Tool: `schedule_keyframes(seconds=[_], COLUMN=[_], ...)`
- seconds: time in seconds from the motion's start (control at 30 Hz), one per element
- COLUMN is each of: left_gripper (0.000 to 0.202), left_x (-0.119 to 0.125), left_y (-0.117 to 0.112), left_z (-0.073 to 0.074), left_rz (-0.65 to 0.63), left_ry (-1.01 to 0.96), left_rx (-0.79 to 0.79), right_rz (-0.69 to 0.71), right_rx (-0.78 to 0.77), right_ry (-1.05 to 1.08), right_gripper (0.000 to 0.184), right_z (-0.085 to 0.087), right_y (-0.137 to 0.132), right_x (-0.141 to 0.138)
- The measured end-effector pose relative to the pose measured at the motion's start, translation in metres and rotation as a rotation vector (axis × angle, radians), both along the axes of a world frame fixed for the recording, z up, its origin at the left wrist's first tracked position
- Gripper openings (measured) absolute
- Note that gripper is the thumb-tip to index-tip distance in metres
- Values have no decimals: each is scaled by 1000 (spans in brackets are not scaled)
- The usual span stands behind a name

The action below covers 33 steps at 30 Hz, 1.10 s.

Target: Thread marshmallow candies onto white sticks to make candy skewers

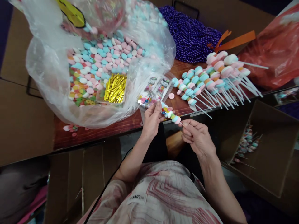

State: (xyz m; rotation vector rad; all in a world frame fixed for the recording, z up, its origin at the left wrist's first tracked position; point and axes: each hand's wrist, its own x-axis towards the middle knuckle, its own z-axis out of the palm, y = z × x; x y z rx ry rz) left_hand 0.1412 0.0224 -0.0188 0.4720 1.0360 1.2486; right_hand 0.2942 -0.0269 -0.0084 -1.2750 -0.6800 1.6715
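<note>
Between my two hands is a candy skewer (174, 118) of pink, blue, white and green pieces on a white stick. My right hand (198, 135) pinches its stick at the lower end. With thumb and fingers, my left hand (151, 119) grips what looks like a small clear printed bag (164, 109) around the skewer's upper end. Just behind the left hand lies a stack of printed clear bags (155, 90). To the right, many finished-looking candy skewers (205, 81) are piled with their sticks pointing toward me.
A large clear plastic bag (42, 90) lies open, full of pastel candies (112, 51). In it stands a box of gold twist ties (115, 88). Purple beads (189, 34) and a red bag (277, 53) lie behind. Below right, a cardboard box (268, 155) holds more skewers.
</note>
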Motion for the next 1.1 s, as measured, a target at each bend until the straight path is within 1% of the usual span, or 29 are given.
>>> schedule_keyframes(seconds=[0.1,0.2,0.3,0.37,0.43,0.53,0.63,0.73,0.87,0.93,1.0,1.1], left_gripper=[46,48,48,46,43,43,41,41,48,49,47,44], left_x=[-2,-5,-9,-10,-11,-11,-9,-6,-8,-9,-9,-6], left_y=[0,0,1,1,0,-1,-4,-7,-8,-8,-8,-8], left_z=[-5,-12,-18,-21,-22,-19,-13,-9,-5,-4,-2,-1], left_rz=[-11,-39,-45,-43,-47,-59,-105,-134,-156,-142,-88,-45], left_ry=[34,82,133,151,163,168,135,72,-8,-31,-40,-49], left_rx=[14,25,24,18,11,16,35,43,19,7,15,39], right_rz=[-5,62,151,157,128,78,20,14,28,42,56,61], right_rx=[92,161,158,137,126,139,189,249,301,299,297,327], right_ry=[-100,-206,-242,-225,-207,-226,-291,-375,-433,-410,-405,-492], right_gripper=[31,29,30,31,31,29,26,25,25,25,26,26], right_z=[-2,-1,4,6,4,-3,-12,-19,-22,-22,-20,-16], right_y=[-1,0,2,4,3,0,-5,-9,-12,-12,-12,-12], right_x=[2,8,14,15,13,5,-5,-12,-17,-17,-16,-18])
